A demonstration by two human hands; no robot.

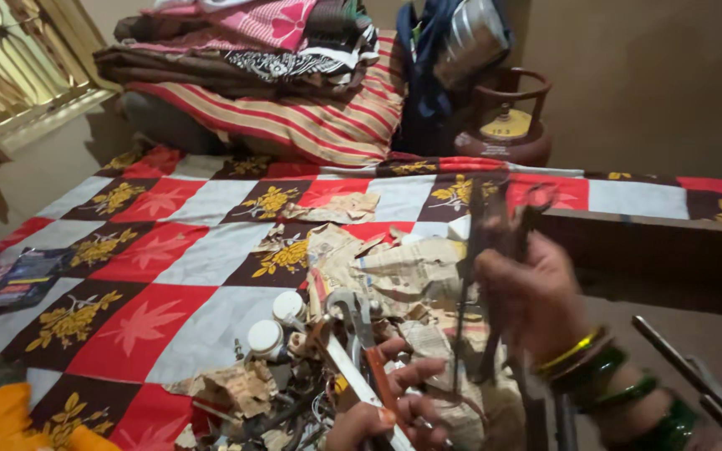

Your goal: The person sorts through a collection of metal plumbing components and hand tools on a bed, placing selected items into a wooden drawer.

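Note:
My left hand (pixel 382 405) is at the bottom middle, closed around the orange handle of a metal wrench (pixel 359 321) that points up over a heap of small parts. Raised at the right, my right hand (pixel 528 296) wears green and gold bangles and grips a dark metal tool (pixel 495 221), blurred by motion, with thin arms that reach upward. Under both hands lies crumpled newspaper (pixel 394 267) on a bed sheet (pixel 169 276) of red, white and brown squares with yellow flowers.
White round caps (pixel 277 321) and loose metal bits lie left of the wrench. Folded clothes and striped bedding (pixel 294 92) are piled at the far end. A red gas cylinder (pixel 507 125) stands behind. A metal bar (pixel 695 376) shows at the right edge.

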